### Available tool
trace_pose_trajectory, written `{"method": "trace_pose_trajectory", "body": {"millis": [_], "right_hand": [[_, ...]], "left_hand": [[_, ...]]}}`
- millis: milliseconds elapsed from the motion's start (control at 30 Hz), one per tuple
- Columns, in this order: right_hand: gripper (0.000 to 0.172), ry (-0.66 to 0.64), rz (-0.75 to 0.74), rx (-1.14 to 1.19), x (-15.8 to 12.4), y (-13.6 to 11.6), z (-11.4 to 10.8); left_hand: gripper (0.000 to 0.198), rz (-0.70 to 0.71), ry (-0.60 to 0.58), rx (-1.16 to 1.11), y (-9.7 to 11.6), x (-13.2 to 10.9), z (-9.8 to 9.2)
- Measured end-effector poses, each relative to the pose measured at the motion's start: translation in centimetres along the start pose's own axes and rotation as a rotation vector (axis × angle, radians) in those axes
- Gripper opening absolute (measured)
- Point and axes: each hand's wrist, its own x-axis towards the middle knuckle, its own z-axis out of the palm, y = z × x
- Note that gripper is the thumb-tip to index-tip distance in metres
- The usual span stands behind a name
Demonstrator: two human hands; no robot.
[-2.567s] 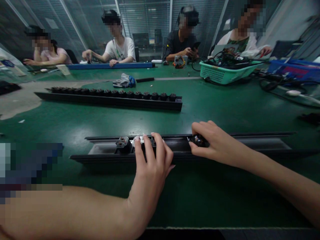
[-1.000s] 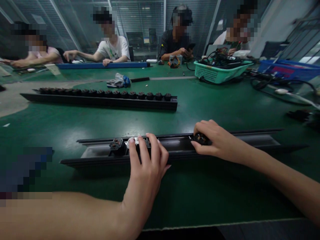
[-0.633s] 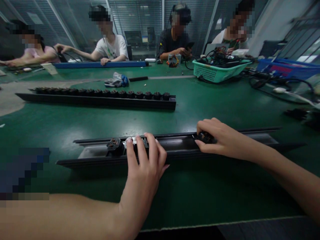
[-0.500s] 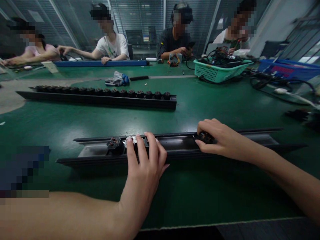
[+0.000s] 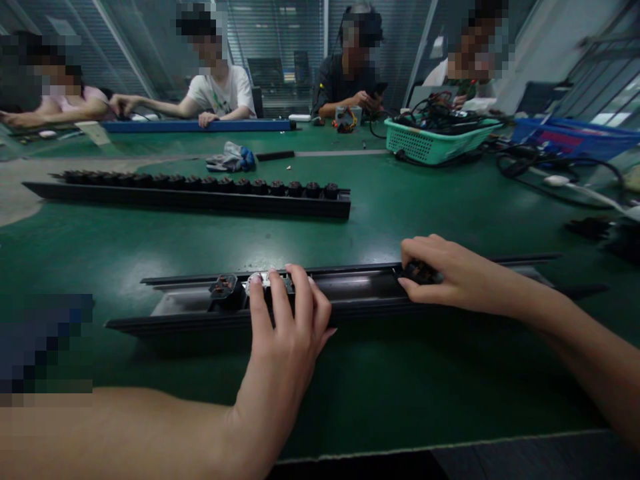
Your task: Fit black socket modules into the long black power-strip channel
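A long black metal channel (image 5: 360, 288) lies across the green table in front of me. Near its left end a black socket module (image 5: 224, 288) with copper-coloured contacts sits inside. Beside that is a white-topped module (image 5: 256, 281), partly covered by my left hand (image 5: 287, 313). The fingers of this hand are stretched and slightly apart on top of the modules, its thumb tip showing by the channel's near side. Farther right, my right hand (image 5: 437, 270) pinches another black socket module (image 5: 419, 272) at the channel, its fingers hiding part of it.
Behind lies a second black channel (image 5: 200, 200) filled with a row of sockets. Beyond it are a grey-blue glove (image 5: 233, 158), a green basket (image 5: 430, 143) of cables and a blue bin (image 5: 575, 140). Several people sit across the table, one touching a long blue bar (image 5: 200, 126).
My right hand has shifted slightly right along the channel with the socket module in its fingers. My left hand stays on the modules. The whole view has moved a little.
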Motion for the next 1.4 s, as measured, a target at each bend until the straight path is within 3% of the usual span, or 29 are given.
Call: {"method": "trace_pose_trajectory", "body": {"millis": [233, 1400], "right_hand": [[0.023, -0.042, 0.016, -0.006, -0.2, 0.3, -0.3], [0.025, -0.168, 0.174, -0.127, -1.2, 0.5, -1.6]], "left_hand": [[0.052, -0.036, 0.025, -0.095, 0.1, 0.0, 0.2], [0.054, 0.0, 0.029, -0.013, 0.0, 0.0, 0.2]]}}
